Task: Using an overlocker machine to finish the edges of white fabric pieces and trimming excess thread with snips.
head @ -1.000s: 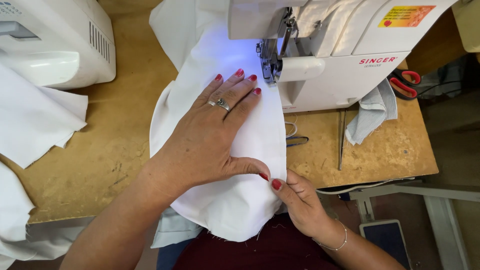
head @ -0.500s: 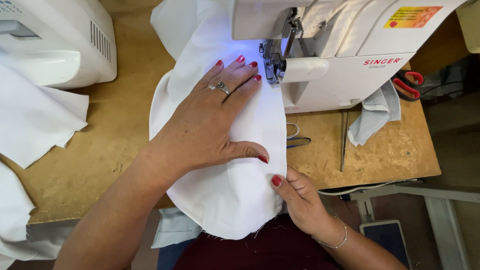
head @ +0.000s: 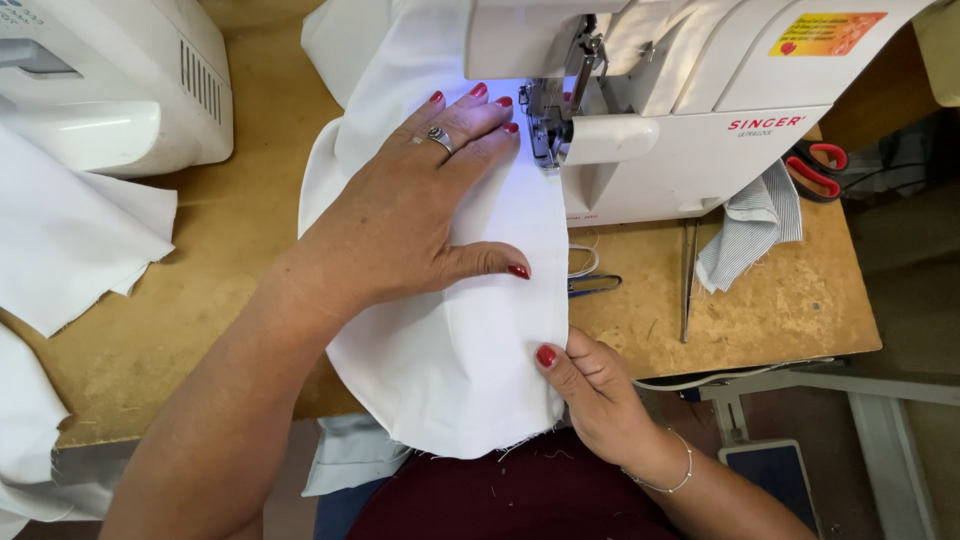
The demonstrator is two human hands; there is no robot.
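- A white cloth (head: 470,350) lies at the near edge of the worktop (head: 210,290), its right edge running up under the presser foot (head: 548,130) of a white sewing machine (head: 700,120).
- Compared with a second ago, the left hand (head: 420,210) has slid farther up the cloth towards the foot, so the fabric looks to be feeding through.
- The left hand lies flat and spread, palm down, fingertips just beside the foot, thumb stretched towards the cloth's right edge.
- The right hand (head: 590,385) pinches that edge near the worktop's front edge, thumb on top.
- Red-handled scissors (head: 815,170) and a striped scrap (head: 755,225) sit at the right edge.
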